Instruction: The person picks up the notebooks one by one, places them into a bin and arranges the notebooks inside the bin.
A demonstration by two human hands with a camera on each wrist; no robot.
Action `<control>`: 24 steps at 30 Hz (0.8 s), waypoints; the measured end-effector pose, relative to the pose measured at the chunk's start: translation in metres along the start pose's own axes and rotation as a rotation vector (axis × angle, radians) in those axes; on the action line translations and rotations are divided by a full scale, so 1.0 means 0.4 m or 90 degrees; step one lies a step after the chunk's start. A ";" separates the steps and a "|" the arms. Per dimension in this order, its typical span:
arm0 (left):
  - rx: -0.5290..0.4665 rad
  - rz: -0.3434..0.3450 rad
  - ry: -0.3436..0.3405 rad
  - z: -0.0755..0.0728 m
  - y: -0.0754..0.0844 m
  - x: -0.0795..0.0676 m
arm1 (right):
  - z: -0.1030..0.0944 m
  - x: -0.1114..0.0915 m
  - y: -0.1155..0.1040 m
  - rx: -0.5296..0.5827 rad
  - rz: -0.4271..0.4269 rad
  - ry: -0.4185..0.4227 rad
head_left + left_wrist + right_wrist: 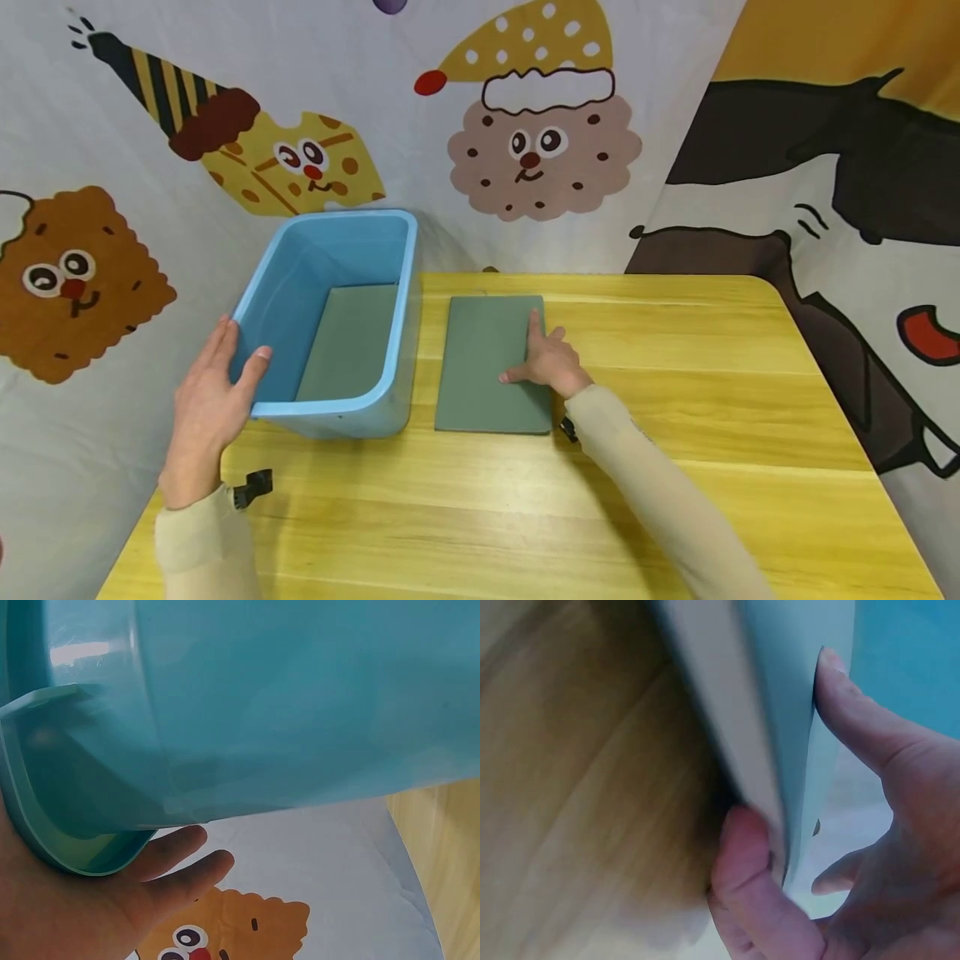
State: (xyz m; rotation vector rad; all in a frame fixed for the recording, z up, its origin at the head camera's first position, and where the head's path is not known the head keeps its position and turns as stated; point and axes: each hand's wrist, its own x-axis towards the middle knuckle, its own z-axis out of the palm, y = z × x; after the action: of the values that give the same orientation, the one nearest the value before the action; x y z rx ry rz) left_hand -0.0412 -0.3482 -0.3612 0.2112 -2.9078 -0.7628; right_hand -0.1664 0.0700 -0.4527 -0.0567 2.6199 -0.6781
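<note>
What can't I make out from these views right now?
- Head: the right side of the green piece in the bin, hidden by the bin's right wall.
- Head: the underside of the book, hidden against the table.
- Left wrist: all of the left hand; the left and bottom edges cut it off.
- Right wrist: single pages; the page edge is blurred.

The right hand rests its thumb on a flat, grey-green, pale-edged book; a curled finger touches that edge; brown wood-grained table left; smooth blue surface upper right.
</note>
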 end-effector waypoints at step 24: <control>0.002 0.011 0.004 -0.001 -0.005 0.000 | -0.001 -0.014 0.076 0.131 -0.153 0.015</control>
State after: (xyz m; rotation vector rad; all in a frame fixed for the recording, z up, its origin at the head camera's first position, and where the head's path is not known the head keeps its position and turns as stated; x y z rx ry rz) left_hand -0.0407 -0.3502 -0.3619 0.1881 -2.9004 -0.7542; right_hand -0.1594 0.0977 -0.4647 -0.3072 2.5736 -1.0319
